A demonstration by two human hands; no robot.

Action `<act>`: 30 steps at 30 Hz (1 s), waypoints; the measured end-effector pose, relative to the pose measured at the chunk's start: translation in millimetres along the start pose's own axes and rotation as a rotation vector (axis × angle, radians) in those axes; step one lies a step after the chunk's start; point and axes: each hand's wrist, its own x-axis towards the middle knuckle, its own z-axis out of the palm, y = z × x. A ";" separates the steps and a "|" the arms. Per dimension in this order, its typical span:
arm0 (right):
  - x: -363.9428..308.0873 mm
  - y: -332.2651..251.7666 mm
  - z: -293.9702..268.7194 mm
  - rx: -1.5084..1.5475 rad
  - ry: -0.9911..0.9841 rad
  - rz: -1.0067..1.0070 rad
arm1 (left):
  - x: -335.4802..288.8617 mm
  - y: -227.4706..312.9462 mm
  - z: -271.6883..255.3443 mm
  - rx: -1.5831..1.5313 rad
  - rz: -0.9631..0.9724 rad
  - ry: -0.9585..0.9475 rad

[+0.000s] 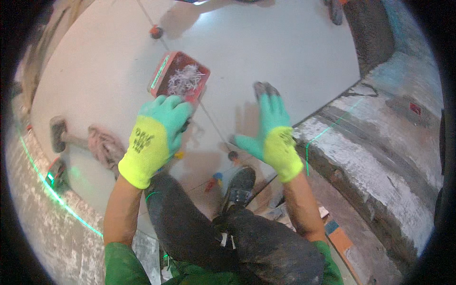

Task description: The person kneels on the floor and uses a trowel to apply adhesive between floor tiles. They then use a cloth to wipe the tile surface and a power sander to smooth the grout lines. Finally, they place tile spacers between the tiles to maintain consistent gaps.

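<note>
Both my hands wear yellow-and-green work gloves. My left hand (159, 130) is closed, its fingers curled under at the near edge of a red plastic box (203, 78). A bit of something dark shows beneath those fingers, too hidden to name. White thin plastic pieces (185, 80), perhaps tile spacers, lie heaped in the box. My right hand (273, 130) hovers over the large pale tiles (285, 47), fingers stretched out and thumb apart, holding nothing. Its fingertips are dark with dirt.
A mallet (59, 134) lies at the left beside a crumpled pinkish cloth (104, 146). Small round knobs (156, 32) sit along the tile joint. Near my shoe (241, 185) is a red-and-blue piece (214, 181). Rough concrete (365, 156) borders the tiles at right; green laser lines cross the floor.
</note>
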 end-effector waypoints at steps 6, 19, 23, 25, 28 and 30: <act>51.8 -1.2 17.6 -0.078 0.065 0.021 | 85.5 38.6 0.0 -0.240 0.100 0.089; 108.2 119.1 -19.0 -0.207 0.264 0.264 | 211.8 18.5 110.6 -0.355 0.185 -0.127; 131.4 136.8 -20.3 -0.250 0.255 0.243 | 213.0 16.0 137.7 -0.318 0.069 0.265; 150.6 146.2 -25.7 -0.310 0.269 0.247 | 214.9 7.7 150.1 -0.214 -0.062 0.416; 189.2 164.0 -31.6 -0.178 0.235 0.074 | 222.1 -1.5 170.3 0.185 -0.166 0.395; 215.4 182.2 -35.9 -0.150 0.214 0.138 | 221.5 -3.6 180.1 0.328 -0.109 0.396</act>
